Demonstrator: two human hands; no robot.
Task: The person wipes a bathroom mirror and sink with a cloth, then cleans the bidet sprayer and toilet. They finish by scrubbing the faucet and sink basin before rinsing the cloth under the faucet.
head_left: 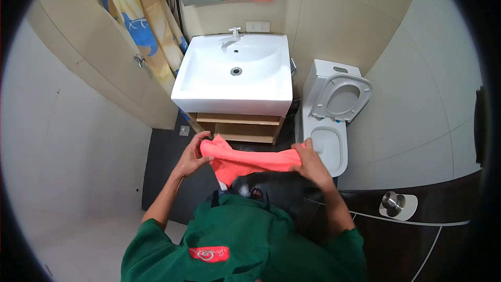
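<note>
A coral-pink cloth is stretched sideways between my two hands, in front of the sink cabinet. My left hand grips its left end, where the cloth bunches up and a loose flap hangs down. At the other end, my right hand pinches the cloth between thumb and fingers, close to the toilet bowl in the picture. Beyond the cloth stands a white rectangular sink with a faucet at its back edge.
Under the sink is a wooden shelf cabinet. A white toilet with its lid raised stands to the right. Metal cups sit on a white holder at the lower right. A patterned shower curtain hangs at the left, near a wall tap.
</note>
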